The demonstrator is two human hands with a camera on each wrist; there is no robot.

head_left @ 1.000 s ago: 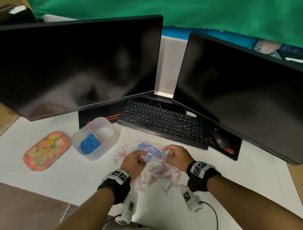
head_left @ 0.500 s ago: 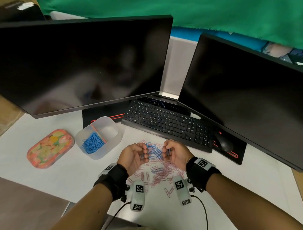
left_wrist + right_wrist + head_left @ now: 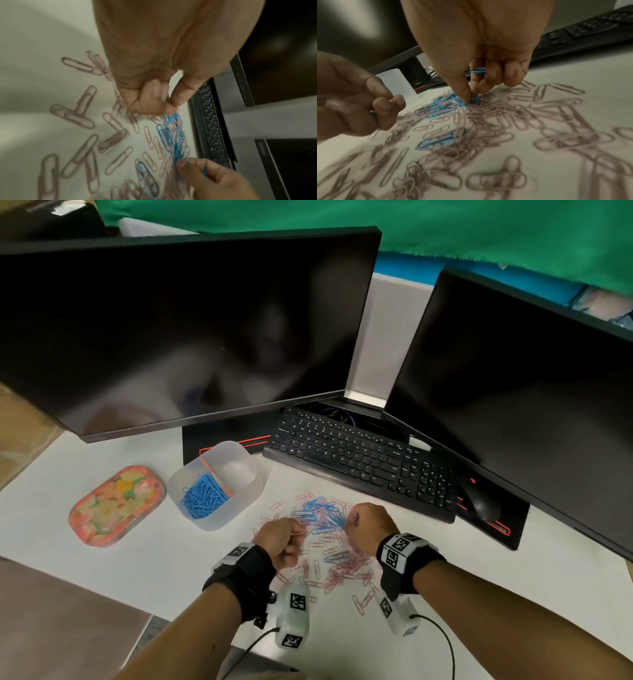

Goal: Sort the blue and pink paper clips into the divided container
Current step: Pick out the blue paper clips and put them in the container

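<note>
We note two dark monitors [image 3: 191,330] over a white desk [image 3: 513,570], a black keyboard [image 3: 359,460] below them, a mouse [image 3: 479,501] at its right end. Left on the desk lies a floral lid [image 3: 114,505]; just beside it stands the divided container [image 3: 246,491], blue clips [image 3: 203,496] heaped in its near-left compartment, the far-right one bare as far as we see.

In front of the keyboard, right of the container, the loose pile of paper clips [image 3: 329,539] spreads across the desk: mostly pink, with a blue knot toward the keyboard.

We see our right hand [image 3: 479,54] down on that blue knot, thumb tip pressing into it, other fingers curled and pinching a few held blue clips [image 3: 477,70] clear of the desk. Our left hand [image 3: 154,67] hangs over the pile's left edge, fingers curled in, thumb against fingertip; whether anything sits in that pinch we cannot tell.
</note>
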